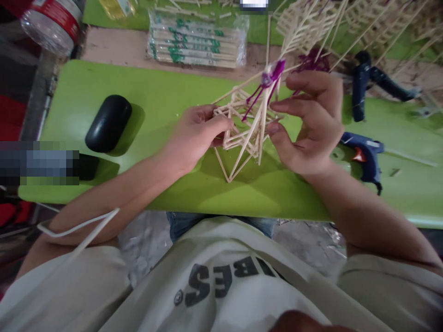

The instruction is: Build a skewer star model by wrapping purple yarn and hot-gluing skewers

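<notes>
A star-like frame of thin wooden sticks (258, 131) is up off the green board, tilted. My left hand (199, 133) is closed on its left side, thumb on top and fingers partly hidden behind. Purple string (275, 74) is tied round the sticks at the upper end, with loose strands hanging down. At the frame's right side, my right hand (311, 120) has its fingers curled but apart. Its thumb tip is close to the stick ends; whether it touches them is unclear.
A blue glue gun (368, 150) lies right of my right hand, near dark-handled pliers (362, 87). On the left is a black oval case (109, 123). Plastic-wrapped sticks (197, 44) lie beyond the green board (166, 193); more stick frames (308, 23) stand at upper right.
</notes>
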Tool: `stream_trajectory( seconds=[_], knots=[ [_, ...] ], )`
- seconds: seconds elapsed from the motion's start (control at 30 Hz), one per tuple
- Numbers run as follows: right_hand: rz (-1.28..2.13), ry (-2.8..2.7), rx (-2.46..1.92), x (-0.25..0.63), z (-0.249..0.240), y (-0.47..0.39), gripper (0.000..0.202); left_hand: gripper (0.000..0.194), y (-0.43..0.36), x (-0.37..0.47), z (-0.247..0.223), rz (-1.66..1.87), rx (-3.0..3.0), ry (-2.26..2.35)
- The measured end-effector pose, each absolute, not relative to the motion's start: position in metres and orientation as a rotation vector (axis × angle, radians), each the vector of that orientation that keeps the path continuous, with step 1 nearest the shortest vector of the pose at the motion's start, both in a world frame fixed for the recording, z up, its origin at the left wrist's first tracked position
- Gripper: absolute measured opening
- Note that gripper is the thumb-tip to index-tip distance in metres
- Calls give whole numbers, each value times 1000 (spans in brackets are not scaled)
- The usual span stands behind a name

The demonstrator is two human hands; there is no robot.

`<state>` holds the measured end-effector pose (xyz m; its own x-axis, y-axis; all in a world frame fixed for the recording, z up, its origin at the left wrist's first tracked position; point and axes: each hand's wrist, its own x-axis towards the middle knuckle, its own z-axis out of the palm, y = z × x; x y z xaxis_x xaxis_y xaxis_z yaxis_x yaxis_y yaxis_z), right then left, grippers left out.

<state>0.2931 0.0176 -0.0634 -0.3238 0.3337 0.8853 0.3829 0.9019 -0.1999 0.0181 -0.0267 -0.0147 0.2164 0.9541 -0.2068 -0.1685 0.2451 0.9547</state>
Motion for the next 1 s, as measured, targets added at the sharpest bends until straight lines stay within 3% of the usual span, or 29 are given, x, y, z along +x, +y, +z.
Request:
stream_trajectory(
  seconds=[0.33, 0.5, 0.63, 0.83, 1.0],
  knots=[
    [-135, -1853, -583, 312, -65, 19, 42, 24, -25, 20, -8, 961, 970, 1094],
    [-50, -1890, -609, 310, -67, 12, 36, 18, -24, 15, -15, 953, 996, 1071],
    [-40, -1877, -616, 303, -68, 4, 43, 17, -23, 12, -19, 947, 1032, 1085],
    [266, -1807, -864, 290, -61, -14, 59, 10, -23, 12, -18, 941, 1029, 1104],
    [438, -1774, -817, 280, -56, -4, 76, 9, -22, 12, -14, 907, 1027, 1094]
  ],
)
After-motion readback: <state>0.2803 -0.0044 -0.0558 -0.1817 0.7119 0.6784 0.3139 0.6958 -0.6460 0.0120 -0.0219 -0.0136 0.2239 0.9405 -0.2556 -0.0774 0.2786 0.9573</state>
